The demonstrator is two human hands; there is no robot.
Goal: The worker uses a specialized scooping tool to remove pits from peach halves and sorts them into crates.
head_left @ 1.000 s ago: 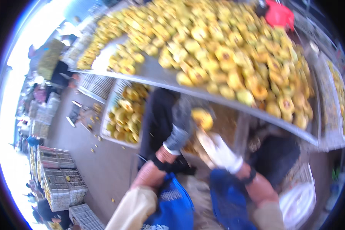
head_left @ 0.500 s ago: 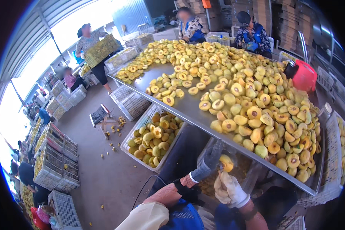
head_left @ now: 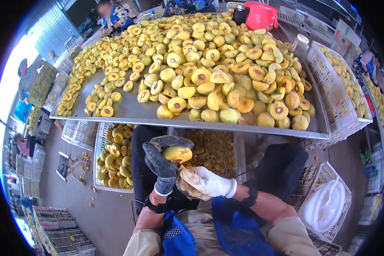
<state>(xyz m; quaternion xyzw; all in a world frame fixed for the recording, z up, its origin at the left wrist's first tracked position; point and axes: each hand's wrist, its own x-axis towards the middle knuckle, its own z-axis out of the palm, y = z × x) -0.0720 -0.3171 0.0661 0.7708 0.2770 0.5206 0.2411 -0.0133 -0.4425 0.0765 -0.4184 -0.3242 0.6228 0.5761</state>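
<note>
My left hand (head_left: 161,160), in a dark grey glove, is closed around a yellow peach half (head_left: 177,153) held over my lap. Against the near side of that fruit, my right hand (head_left: 205,182) in a white glove has its fingers pinched together. What those fingers hold, if anything, is hidden. Beyond my hands, a metal table (head_left: 166,122) bears a big heap of halved peaches (head_left: 200,77), several with the brown stone showing. Below the table edge, between my knees, a crate (head_left: 240,158) contains brownish stones and scraps.
A white crate of hollowed peach halves (head_left: 115,158) stands left of my knee. To the right are a loaded white crate (head_left: 328,85) and a white bucket (head_left: 326,205) in a basket. A red jug (head_left: 260,16) stands at the table's far side. Other people work beyond.
My view has swung right and down, so the table now lies straight ahead. Both hands remain together at the fruit; my left hand now wraps around the peach half from its left and top.
</note>
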